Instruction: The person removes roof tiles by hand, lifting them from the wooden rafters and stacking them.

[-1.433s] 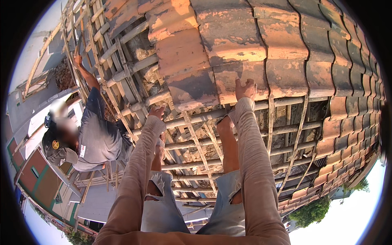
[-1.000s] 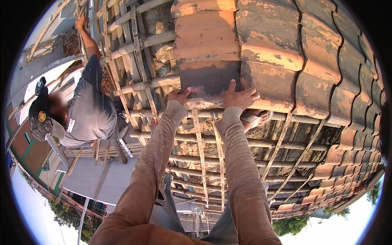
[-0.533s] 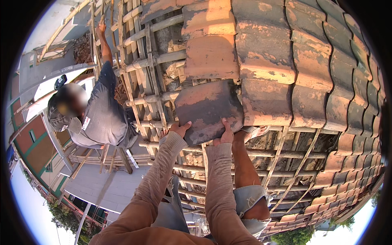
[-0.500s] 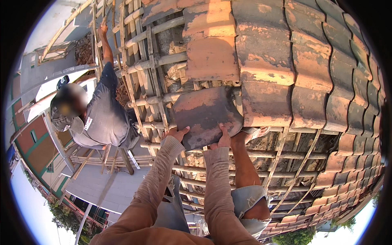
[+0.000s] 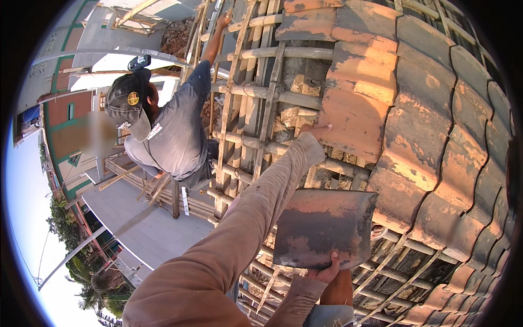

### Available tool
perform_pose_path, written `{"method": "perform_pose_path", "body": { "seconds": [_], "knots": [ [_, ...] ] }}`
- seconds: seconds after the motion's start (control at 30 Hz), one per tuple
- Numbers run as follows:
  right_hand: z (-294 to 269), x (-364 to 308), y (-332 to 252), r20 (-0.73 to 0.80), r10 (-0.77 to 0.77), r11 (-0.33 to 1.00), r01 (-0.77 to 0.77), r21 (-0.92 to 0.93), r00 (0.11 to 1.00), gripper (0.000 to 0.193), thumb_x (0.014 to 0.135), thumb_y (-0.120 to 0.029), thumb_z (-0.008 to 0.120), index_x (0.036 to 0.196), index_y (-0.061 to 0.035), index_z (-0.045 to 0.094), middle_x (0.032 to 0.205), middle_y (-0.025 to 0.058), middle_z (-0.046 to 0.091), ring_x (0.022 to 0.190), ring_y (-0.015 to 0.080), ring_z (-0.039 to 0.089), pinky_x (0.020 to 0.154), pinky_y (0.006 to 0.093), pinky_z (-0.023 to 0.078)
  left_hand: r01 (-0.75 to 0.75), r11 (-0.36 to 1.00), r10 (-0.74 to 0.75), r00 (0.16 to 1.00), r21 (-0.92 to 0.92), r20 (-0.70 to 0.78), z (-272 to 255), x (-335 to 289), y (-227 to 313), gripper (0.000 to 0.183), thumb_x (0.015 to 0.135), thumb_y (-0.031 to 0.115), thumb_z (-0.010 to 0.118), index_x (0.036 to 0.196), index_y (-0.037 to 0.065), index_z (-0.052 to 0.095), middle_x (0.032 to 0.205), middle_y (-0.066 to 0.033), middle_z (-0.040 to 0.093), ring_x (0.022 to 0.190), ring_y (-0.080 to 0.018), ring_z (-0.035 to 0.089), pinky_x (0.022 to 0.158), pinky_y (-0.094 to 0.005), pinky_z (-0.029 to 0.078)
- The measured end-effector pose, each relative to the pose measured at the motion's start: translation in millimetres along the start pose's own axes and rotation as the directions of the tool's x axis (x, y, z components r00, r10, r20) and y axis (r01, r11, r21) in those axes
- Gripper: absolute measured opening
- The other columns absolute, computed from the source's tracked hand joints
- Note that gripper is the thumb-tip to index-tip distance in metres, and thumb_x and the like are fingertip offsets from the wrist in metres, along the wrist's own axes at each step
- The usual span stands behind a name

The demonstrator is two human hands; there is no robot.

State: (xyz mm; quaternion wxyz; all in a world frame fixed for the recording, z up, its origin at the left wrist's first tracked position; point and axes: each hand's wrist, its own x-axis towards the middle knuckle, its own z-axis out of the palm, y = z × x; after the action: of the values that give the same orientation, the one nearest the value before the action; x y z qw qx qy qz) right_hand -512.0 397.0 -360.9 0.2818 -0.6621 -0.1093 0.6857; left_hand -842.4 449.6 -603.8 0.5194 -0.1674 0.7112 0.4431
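Dark tile point(image 5: 324, 224): jutting forward from right hand point(image 5: 327, 271), being gripped at near edge; possibly risking tipping onto battens point(image 5: 346, 168), relying on 1 hand. At left hand point(image 5: 316, 131): touching orange tile point(image 5: 354, 121), can't tell closure.

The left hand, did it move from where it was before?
Yes. The left hand has moved up, off the dark tile, to the left edge of the orange tile above it.

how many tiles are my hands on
2: the dark tile held in your right hand, and the orange tile whose left edge your left hand touches. Another tile hidden underneath cannot be ruled out.
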Motion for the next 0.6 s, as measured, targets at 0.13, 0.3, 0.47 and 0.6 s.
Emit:
{"method": "perform_pose_path", "body": {
  "seconds": [0.13, 0.3, 0.47, 0.6],
  "knots": [
    [7.6, -17.3, -43.4, 0.029, -0.041, 0.998, 0.043, -0.051, 0.999, 0.040, 0.072, -0.018, 0.063, 0.108, -0.0058, 0.054, 0.108, 0.0085, 0.055, 0.101, 0.0269, 0.053, 0.087, 0.0423, 0.044, -0.106, 0.976, 0.115, 0.993, -0.192, 0.037, 3.4, -14.4, 11.5, 0.068, 0.064, 0.043, 0.079, 0.104, -0.008, 0.059, 0.100, -0.0171, 0.064, 0.090, -0.0220, 0.064, 0.077, -0.0343, 0.052],
    [37.0, -54.8, -77.6, -0.085, -0.134, 0.981, 0.120, -0.151, 0.987, 0.043, 0.069, -0.024, 0.065, 0.104, -0.0011, 0.057, 0.102, 0.0089, 0.057, 0.093, 0.0279, 0.055, 0.081, 0.0408, 0.047, -0.062, 0.953, 0.050, 0.998, -0.297, -0.047, -27.0, -70.9, 26.3, 0.077, 0.066, 0.038, 0.079, 0.118, -0.008, 0.046, 0.106, -0.0174, 0.061, 0.087, -0.0268, 0.064, 0.077, -0.0400, 0.054],
    [85.3, -106.2, -127.4, -0.169, -0.224, 0.967, 0.198, -0.157, 0.960, 0.049, 0.064, -0.025, 0.069, 0.104, 0.0006, 0.056, 0.107, 0.0127, 0.053, 0.097, 0.0287, 0.052, 0.087, 0.0465, 0.043, -0.191, 0.970, 0.149, 0.956, -0.150, -0.251, -7.0, -130.7, 17.9, 0.058, 0.068, 0.038, 0.075, 0.101, -0.008, 0.058, 0.094, -0.0186, 0.065, 0.084, -0.0279, 0.065, 0.071, -0.0393, 0.053],
    [90.1, -107.9, -148.2, -0.324, -0.352, 0.929, 0.285, -0.237, 0.878, 0.046, 0.068, -0.015, 0.068, 0.108, 0.0038, 0.055, 0.110, 0.0141, 0.055, 0.096, 0.0265, 0.054, 0.085, 0.0409, 0.046, -0.245, 0.969, 0.237, 0.862, 0.042, -0.449, 5.4, -211.8, 14.9, 0.044, 0.071, 0.037, 0.070, 0.082, -0.005, 0.065, 0.077, -0.0206, 0.066, 0.078, -0.0318, 0.065, 0.068, -0.0385, 0.050]
  ]
}}
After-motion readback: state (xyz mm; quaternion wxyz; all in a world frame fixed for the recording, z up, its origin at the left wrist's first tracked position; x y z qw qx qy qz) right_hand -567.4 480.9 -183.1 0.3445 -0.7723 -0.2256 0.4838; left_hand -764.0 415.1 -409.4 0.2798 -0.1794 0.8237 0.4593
